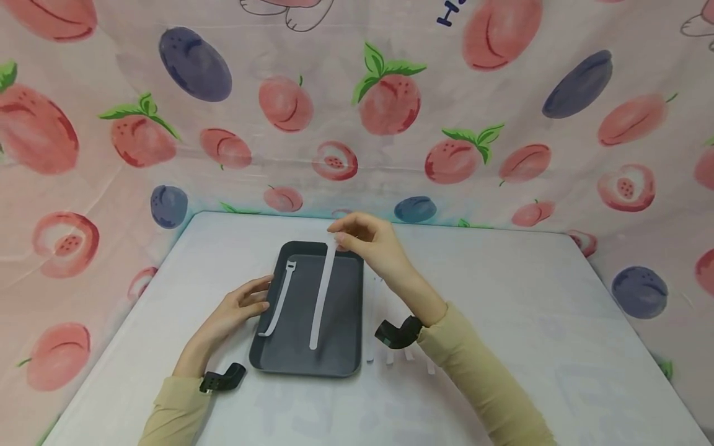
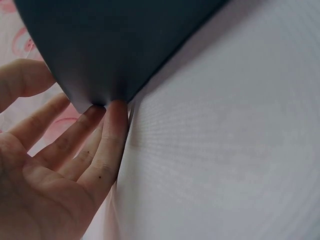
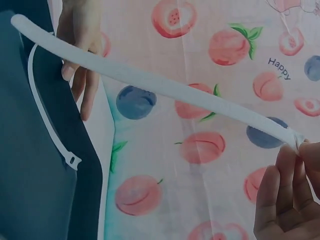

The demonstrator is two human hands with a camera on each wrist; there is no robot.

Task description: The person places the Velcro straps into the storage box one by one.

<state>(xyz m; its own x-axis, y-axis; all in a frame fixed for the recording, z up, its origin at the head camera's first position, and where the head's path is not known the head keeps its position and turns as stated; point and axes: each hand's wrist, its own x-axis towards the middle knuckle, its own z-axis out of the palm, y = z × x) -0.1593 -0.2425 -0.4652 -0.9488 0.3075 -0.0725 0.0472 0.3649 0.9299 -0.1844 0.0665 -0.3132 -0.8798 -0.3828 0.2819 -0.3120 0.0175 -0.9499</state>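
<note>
My right hand [image 1: 370, 241] pinches one end of a white hook-and-loop cable tie [image 1: 322, 297] between thumb and fingers. The strap slants down over a dark grey tray [image 1: 340, 365], and in the right wrist view its free rounded end [image 3: 20, 21] is in the air. A second white cable tie [image 1: 281, 297] lies along the tray's left side, its slotted head [image 3: 73, 161] at the far end. My left hand [image 1: 237, 305] is at the tray's left wall; in the left wrist view its fairly straight fingers [image 2: 115, 120] touch the tray [image 2: 115, 45].
Several more white straps [image 1: 370, 322] lie on the white table [image 1: 502, 347] right of the tray, partly hidden under my right forearm. A fruit-printed cloth [image 1: 346, 124] hangs behind the table. Each wrist wears a black camera mount [image 1: 223, 378].
</note>
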